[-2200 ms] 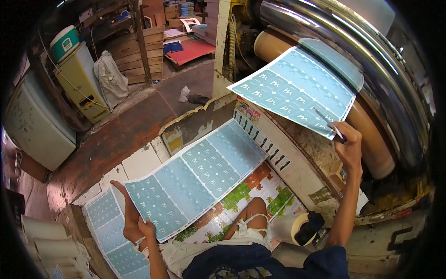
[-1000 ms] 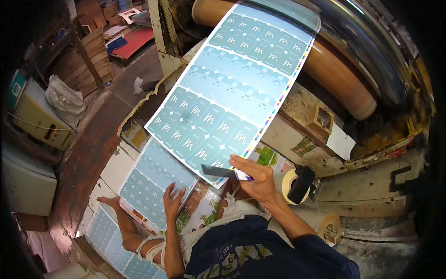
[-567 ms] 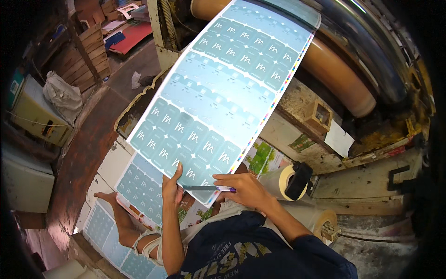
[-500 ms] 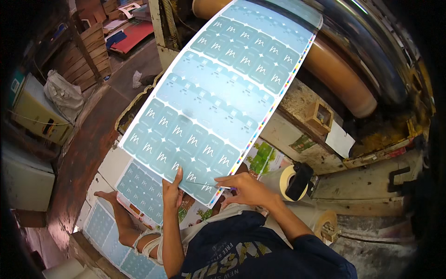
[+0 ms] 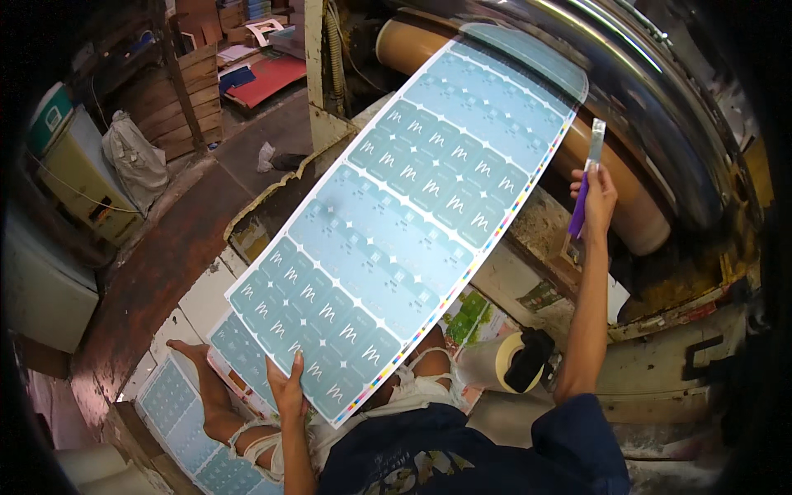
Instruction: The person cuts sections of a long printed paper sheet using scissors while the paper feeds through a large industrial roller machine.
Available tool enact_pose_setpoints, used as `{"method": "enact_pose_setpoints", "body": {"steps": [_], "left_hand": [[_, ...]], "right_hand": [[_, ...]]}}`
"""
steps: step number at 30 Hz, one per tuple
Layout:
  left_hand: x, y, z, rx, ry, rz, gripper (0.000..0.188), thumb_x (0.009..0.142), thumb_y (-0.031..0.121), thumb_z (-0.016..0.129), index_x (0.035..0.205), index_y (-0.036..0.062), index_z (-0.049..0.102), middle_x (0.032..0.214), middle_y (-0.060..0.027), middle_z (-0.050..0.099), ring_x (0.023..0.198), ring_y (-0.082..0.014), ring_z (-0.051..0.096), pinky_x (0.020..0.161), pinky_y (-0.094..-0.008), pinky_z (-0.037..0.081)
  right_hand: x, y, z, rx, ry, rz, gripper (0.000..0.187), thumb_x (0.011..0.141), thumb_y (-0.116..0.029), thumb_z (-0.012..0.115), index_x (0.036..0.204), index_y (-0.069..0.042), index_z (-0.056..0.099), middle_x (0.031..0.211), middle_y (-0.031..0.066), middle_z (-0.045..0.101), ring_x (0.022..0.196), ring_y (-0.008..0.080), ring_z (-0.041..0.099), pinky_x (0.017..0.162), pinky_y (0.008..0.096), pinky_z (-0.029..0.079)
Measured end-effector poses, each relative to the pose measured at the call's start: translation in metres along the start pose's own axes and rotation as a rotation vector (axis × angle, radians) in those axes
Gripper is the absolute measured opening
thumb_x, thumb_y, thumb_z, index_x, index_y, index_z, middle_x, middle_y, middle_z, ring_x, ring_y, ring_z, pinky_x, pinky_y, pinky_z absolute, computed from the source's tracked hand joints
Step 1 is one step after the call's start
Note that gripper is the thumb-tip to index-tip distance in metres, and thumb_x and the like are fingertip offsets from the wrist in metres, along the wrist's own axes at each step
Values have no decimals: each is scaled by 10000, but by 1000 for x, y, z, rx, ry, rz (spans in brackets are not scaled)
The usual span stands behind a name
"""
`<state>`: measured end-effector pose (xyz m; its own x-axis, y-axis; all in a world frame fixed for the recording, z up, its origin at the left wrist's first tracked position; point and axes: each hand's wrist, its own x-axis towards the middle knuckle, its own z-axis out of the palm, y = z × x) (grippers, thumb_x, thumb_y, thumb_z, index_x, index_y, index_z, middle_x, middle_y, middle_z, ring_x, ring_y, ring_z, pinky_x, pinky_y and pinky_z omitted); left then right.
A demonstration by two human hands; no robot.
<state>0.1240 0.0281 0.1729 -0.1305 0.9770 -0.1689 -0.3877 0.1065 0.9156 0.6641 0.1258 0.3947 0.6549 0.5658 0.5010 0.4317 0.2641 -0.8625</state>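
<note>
While left hand point(image 5: 287, 388) grips near edge of printed sheet point(image 5: 379, 214), right hand point(image 5: 597, 200), out to sheet's right, grasps purple-handled knife point(image 5: 580, 205); brown roller point(image 5: 642, 213) by sheet's far end.

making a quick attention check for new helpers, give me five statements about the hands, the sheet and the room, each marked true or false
1. The left hand grips the near edge of the printed sheet. True.
2. The right hand holds a roll of tape. False: it holds a purple-handled knife.
3. A brown roller shows on both sides of the sheet. True.
4. The knife's blade lies across the middle of the sheet. False: it is apart from the sheet, off to its right.
5. The green-and-white container stands on the red board. False: it stands on a yellowish cabinet at the left.
</note>
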Motion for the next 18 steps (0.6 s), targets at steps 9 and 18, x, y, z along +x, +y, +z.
{"method": "enact_pose_setpoints", "body": {"steps": [9,18], "left_hand": [[-21,20,-20,54,21,-51,587,877,60,677,1366,-11,361,1211,-116,546,1057,-189,550,916,-308,454],[-28,41,-28,72,48,-111,541,871,53,679,1337,-19,413,1160,-115,600,977,-176,601,842,-285,496]], "right_hand": [[113,84,-2,-141,-94,114,312,985,-299,539,1053,-9,631,719,51,649,499,67,514,442,218,418],[73,139,-2,-124,-298,167,264,945,-283,605,1038,-43,666,678,43,619,479,87,516,427,236,411]]}}
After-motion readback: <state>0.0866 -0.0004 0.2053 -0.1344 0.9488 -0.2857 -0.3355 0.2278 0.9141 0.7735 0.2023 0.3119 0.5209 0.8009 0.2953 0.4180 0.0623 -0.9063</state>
